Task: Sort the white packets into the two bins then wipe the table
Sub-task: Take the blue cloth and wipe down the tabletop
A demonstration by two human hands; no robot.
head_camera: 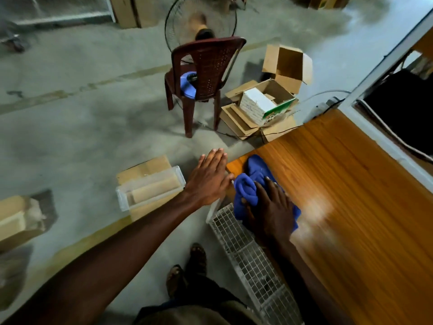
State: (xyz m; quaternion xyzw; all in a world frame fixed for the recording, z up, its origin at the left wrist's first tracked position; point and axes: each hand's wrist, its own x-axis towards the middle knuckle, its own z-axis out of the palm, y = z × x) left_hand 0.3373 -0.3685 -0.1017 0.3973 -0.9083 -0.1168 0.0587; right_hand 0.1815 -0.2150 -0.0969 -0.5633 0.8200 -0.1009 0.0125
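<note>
A blue cloth (251,181) lies bunched at the near left corner of the wooden table (351,195). My right hand (271,212) presses flat on the cloth, fingers spread over it. My left hand (208,179) hovers flat and open just off the table's left edge, fingers together, holding nothing. A clear plastic bin (150,187) sits on cardboard on the floor to the left. A white wire-mesh bin (253,261) stands on the floor against the table's side, under my right forearm. No white packets are visible on the table.
A dark red plastic chair (203,78) and a standing fan (200,22) are on the floor ahead. Open cardboard boxes (264,106) lie by the table's far corner. More cardboard (21,219) sits at the left. My sandalled feet (187,266) are below.
</note>
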